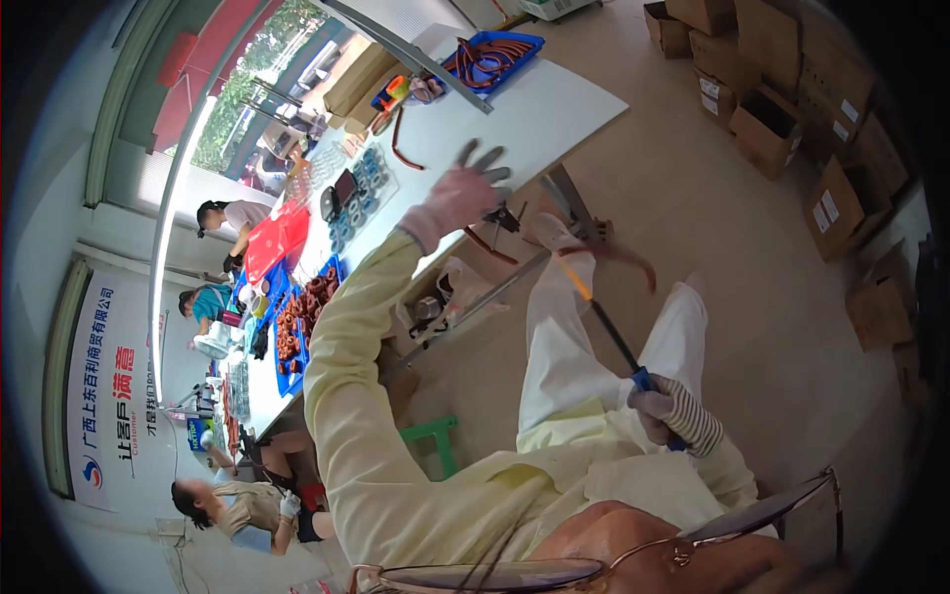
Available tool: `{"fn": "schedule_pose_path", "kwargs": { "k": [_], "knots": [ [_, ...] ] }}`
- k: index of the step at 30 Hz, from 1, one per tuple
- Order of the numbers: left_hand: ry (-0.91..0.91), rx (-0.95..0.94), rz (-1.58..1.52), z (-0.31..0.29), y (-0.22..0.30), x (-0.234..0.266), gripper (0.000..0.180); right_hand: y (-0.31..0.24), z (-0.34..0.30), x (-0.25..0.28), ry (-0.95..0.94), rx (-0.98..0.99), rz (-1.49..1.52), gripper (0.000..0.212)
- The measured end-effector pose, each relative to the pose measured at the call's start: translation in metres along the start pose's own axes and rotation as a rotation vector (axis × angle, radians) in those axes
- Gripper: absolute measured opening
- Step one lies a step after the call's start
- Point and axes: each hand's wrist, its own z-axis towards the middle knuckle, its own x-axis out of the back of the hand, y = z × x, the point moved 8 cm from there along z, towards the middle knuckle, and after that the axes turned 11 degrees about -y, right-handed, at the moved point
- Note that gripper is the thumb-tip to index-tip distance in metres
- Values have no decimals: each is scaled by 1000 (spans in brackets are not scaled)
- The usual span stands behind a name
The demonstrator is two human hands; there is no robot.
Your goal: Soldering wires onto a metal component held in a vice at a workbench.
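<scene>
My left hand [457,201], in a pale pink glove with grey fingertips, is at the edge of the white table [574,109], fingers spread. Just beside it, a small dark clamp-like fixture [505,218] sits at the table edge, and a thin brown tube [490,247] hangs below. In a striped glove, my right hand [665,411] is closed round the blue handle of a long rod-like tool [616,335] above my lap. The tool's shaft is dark and its far end orange. At that end a curved reddish-brown tube [623,259] appears, blurred; whether they touch I cannot tell.
Blue trays [492,57] of brown tubes and rings stand along the table, with a red sheet [277,241] farther on. A metal post [426,61] rises from the table. Several cardboard boxes [767,129] line the right. A green stool [435,441] is below; co-workers sit left.
</scene>
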Motion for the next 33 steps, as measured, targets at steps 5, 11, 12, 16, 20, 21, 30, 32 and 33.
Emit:
{"fn": "schedule_pose_path", "kwargs": {
  "k": [5, 11, 12, 16, 20, 21, 30, 32, 33],
  "knots": [
    [294, 31, -304, 47, -51, -24, 25, -12, 67, 35, 238, 267, -244, 17],
    [388, 362, -933, 47, -109, -109, 19, -79, 152, -33, -166, 50, 7, 15],
    [330, 417, -1070, 46, -106, -128, 18, -88, 164, -43, -197, 56, 116, 15],
    [314, 644, -1567, 11, -75, -228, 29, -88, 182, -91, -581, 155, 699, 16],
    [180, 1018, -1139, -37, -73, -201, 39, -59, 134, -83, -686, 102, 765, 23],
    [477, 1025, -999, -53, -74, -158, 33, -55, 116, -78, -575, 121, 696, 22],
    [-166, -180, 104, 24, 4, -7, 24, 2, 7, 42, 345, 327, -534, 17],
    [-12, -103, -67, 39, -20, 1, 10, -12, 35, 55, 411, 515, -687, 18],
    [52, -22, -198, 52, -41, -25, 10, -11, 53, 54, 307, 388, -629, 18]
  ]
}}
